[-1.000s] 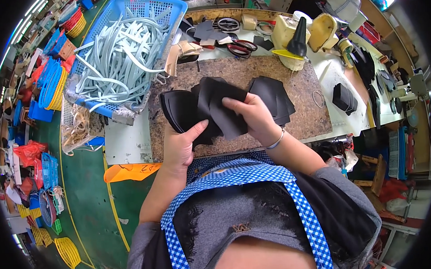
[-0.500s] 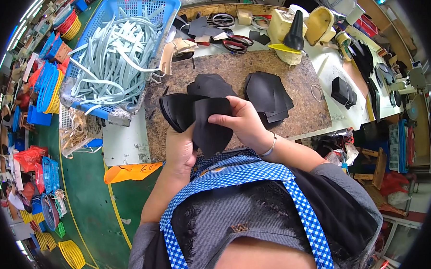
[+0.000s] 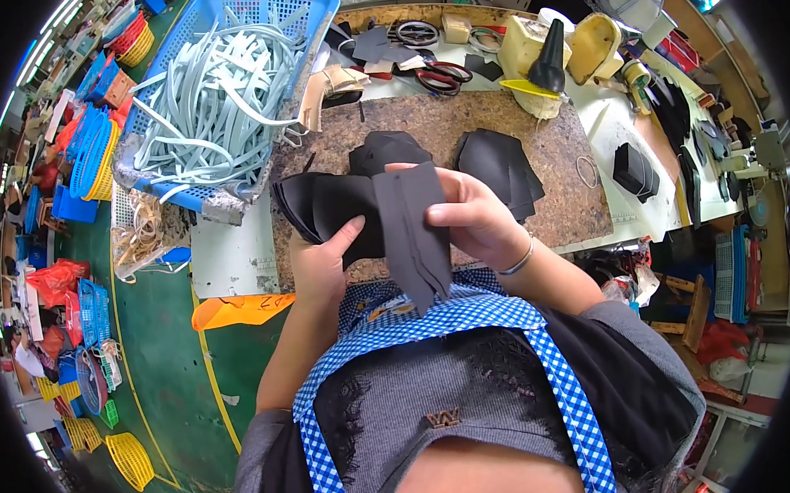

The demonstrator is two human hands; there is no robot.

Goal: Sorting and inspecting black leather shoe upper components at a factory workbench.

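Both hands over the brown board [image 3: 559,178], each grip clamped on black pieces.
From my remote seat I see the left hand [image 3: 319,267] pinching a dark fan [image 3: 340,200] above the board's near-left part, and the right hand [image 3: 482,221] gripping a loose sheaf [image 3: 408,233] just beside it. What they hold partly blocks my view of one black pile [image 3: 391,150] on the board; a second pile [image 3: 500,167] lies right of that. A blue basket [image 3: 314,8] sits left of the board, scissors [image 3: 443,77] beyond it.

On the white table [image 3: 234,258] are laid a brown board [image 3: 556,209], scissors [image 3: 440,74] and a black bundle [image 3: 635,171]; on the board, two black piles [image 3: 502,165]
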